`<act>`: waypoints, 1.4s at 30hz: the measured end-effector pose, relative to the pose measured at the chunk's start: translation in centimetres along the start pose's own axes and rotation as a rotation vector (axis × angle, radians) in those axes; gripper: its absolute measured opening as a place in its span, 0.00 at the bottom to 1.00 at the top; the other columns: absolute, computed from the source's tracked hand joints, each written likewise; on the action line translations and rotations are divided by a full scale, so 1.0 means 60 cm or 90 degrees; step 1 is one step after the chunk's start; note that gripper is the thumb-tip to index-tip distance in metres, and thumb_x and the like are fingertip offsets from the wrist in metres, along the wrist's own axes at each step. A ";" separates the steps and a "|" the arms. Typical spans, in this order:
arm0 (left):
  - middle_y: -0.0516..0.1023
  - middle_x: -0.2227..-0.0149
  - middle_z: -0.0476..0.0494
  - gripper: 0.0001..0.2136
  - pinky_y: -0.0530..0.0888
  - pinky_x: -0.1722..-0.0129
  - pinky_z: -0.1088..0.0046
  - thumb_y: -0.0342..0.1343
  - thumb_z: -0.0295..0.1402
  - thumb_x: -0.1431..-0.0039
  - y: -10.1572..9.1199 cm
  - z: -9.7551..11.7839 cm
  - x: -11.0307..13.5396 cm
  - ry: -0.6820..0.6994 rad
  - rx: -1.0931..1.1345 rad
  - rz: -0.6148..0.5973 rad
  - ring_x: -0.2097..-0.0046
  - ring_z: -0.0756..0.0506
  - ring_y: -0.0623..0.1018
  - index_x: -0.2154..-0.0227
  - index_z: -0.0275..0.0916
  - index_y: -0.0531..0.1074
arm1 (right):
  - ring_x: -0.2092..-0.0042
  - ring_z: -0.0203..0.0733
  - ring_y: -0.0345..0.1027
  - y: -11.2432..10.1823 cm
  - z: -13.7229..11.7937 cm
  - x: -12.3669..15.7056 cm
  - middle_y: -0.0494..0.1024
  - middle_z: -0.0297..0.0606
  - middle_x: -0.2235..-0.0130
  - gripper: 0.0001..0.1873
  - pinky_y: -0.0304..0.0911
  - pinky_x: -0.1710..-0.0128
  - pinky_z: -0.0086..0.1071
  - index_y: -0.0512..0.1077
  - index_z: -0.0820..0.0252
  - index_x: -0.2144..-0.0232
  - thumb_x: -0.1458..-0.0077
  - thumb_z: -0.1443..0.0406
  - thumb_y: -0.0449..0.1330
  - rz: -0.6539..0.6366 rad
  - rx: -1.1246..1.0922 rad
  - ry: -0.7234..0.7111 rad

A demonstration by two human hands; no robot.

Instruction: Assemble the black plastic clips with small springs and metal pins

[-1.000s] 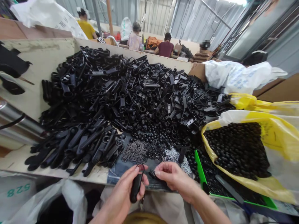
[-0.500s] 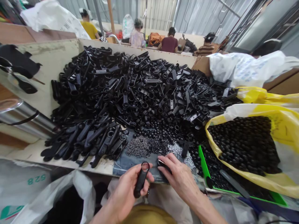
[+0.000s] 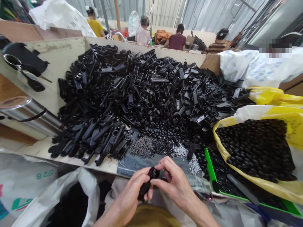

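While fingers (image 3: 169, 164) grip black plastic (image 3: 144, 189), sacking (image 3: 23, 170) shows "528".

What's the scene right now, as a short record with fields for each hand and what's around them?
left hand: closed around a black handle-shaped part
right hand: at that part's ring-like end; anything inside its grip is hidden
near hands: grey pieces and silver pins on a blue-grey mat
beyond: heap of black plastic parts
left: steel cylinder, pile of long black parts
right: green-edged tray, yellow-and-white bag of round black pieces
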State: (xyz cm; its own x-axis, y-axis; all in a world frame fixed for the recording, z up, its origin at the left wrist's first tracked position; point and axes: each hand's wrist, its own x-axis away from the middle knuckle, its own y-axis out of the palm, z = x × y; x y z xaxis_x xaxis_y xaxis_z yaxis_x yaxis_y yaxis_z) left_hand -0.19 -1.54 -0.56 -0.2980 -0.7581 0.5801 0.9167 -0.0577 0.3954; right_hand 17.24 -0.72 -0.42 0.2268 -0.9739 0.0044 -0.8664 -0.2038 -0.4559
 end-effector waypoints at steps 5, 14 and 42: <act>0.73 0.76 0.49 0.21 0.63 0.70 0.72 0.52 0.32 0.49 -0.003 0.005 0.007 -0.002 -0.020 -0.005 0.72 0.48 0.68 0.53 0.33 0.78 | 0.67 0.37 0.61 0.006 -0.005 0.001 0.69 0.29 0.67 0.11 0.56 0.70 0.29 0.68 0.55 0.68 0.49 0.72 0.67 0.026 -0.003 0.021; 0.75 0.70 0.49 0.20 0.66 0.69 0.73 0.64 0.45 0.43 -0.012 -0.021 -0.004 0.072 -0.169 0.035 0.68 0.46 0.71 0.51 0.40 0.78 | 0.68 0.37 0.64 0.024 0.007 0.013 0.70 0.31 0.66 0.08 0.57 0.71 0.28 0.68 0.55 0.67 0.45 0.73 0.59 0.067 0.034 -0.068; 0.79 0.49 0.38 0.18 0.68 0.45 0.60 0.60 0.30 0.42 -0.012 0.012 0.007 0.163 -0.442 0.067 0.45 0.35 0.75 0.47 0.44 0.73 | 0.60 0.48 0.73 0.038 0.023 0.012 0.81 0.40 0.60 0.24 0.68 0.58 0.37 0.80 0.55 0.51 0.39 0.47 0.62 0.034 -0.277 0.134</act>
State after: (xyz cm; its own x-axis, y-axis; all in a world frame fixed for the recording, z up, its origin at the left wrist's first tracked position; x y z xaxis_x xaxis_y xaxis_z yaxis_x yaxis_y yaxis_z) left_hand -1.17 -1.37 -0.06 -0.2058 -0.9047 0.3731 0.9196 -0.3091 -0.2424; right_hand 16.05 -1.74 -2.66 0.1213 -0.9740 0.1912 -0.9901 -0.1324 -0.0463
